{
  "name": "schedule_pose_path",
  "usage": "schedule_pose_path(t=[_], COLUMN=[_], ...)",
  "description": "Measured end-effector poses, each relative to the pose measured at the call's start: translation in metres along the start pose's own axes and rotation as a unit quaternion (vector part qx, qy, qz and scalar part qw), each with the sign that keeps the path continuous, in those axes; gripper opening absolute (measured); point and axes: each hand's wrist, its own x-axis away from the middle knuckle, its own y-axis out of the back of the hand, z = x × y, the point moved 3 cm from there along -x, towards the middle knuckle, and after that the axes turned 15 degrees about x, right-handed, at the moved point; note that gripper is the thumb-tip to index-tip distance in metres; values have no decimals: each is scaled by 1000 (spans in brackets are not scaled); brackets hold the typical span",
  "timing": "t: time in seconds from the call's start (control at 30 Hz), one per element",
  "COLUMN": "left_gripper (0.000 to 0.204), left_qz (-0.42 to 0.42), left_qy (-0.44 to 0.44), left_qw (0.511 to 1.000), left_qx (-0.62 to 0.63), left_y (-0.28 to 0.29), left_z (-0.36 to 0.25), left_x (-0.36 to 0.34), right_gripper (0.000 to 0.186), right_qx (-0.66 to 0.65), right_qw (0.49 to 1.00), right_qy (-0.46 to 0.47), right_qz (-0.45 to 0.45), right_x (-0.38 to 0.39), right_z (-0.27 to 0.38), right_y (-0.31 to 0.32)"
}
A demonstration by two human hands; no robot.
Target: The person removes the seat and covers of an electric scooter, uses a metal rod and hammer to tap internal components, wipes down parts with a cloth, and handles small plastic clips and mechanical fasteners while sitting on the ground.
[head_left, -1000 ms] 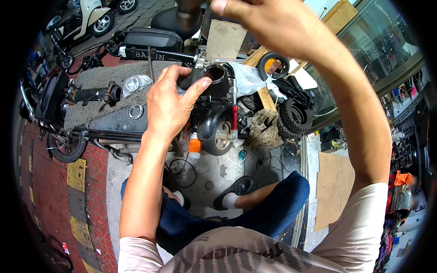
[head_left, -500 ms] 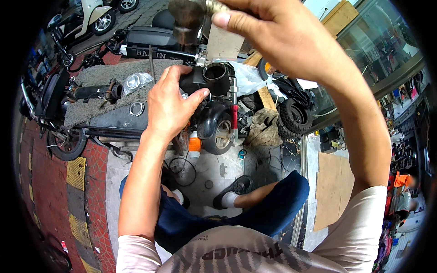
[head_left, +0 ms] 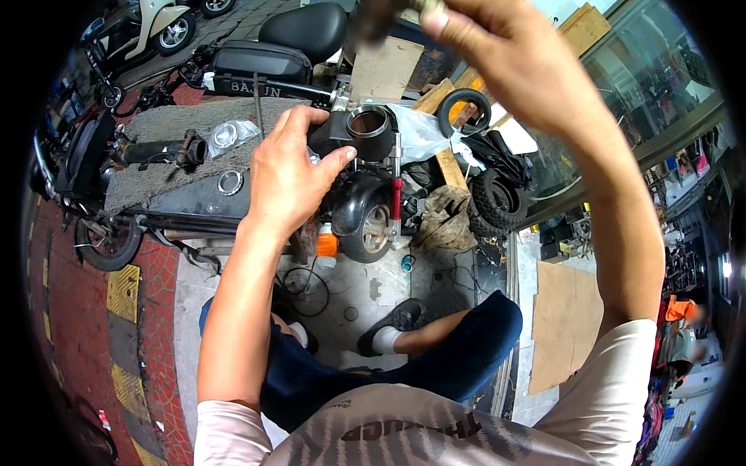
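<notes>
My left hand (head_left: 291,175) grips the black head tube (head_left: 373,146) of a scooter from the left, thumb and fingers apart on either side of its neck. In the tube's round upper opening a metal ring (head_left: 367,121) lines the rim. My right hand (head_left: 474,35) is raised at the top, closed on the handle of a hammer whose dark, thick head (head_left: 376,22) is blurred and partly cut off by the upper edge. Below the tube are a small black-fendered wheel (head_left: 371,227) and a red shock absorber (head_left: 396,199).
Left, a grey mat (head_left: 159,175) carries a black stem with a clamp (head_left: 165,151), a bagged ring (head_left: 225,135) and a loose metal ring (head_left: 230,182). An orange-and-white bottle (head_left: 326,247) stands below. Tyres (head_left: 501,198) and a rag (head_left: 447,217) lie right.
My right hand and the hammer have swung to the right and up, away from above the head tube. The left hand keeps its hold.
</notes>
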Motion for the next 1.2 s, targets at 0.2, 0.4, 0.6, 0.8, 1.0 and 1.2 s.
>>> schedule_pose_path(t=[0.2, 0.4, 0.6, 0.8, 1.0, 1.2], left_gripper=[48, 48, 47, 47, 46, 44], left_qz=[7, 13, 11, 5, 8, 12], left_qy=[18, 25, 15, 0, 5, 15], left_qw=[1000, 1000, 1000, 1000, 999, 1000], left_qx=[9, 11, 16, 13, 33, 20], left_y=[3, 1, 5, 6, 5, 8], left_z=[-4, 1, -1, 0, 4, 3], left_x=[-1, 1, 1, 0, 0, -2], right_gripper=[34, 35, 28, 34, 29, 38], right_qx=[175, -96, 126, 79, 53, 197], right_qw=[965, 994, 976, 987, 998, 962], right_qy=[4, 29, 77, 92, -1, 51], right_qz=[195, 37, 162, 102, 19, 181], right_x=[1, -3, 16, -14, -28, -24], right_z=[0, 4, 26, 26, 23, 15], right_y=[-24, 3, -30, -9, -16, -47])
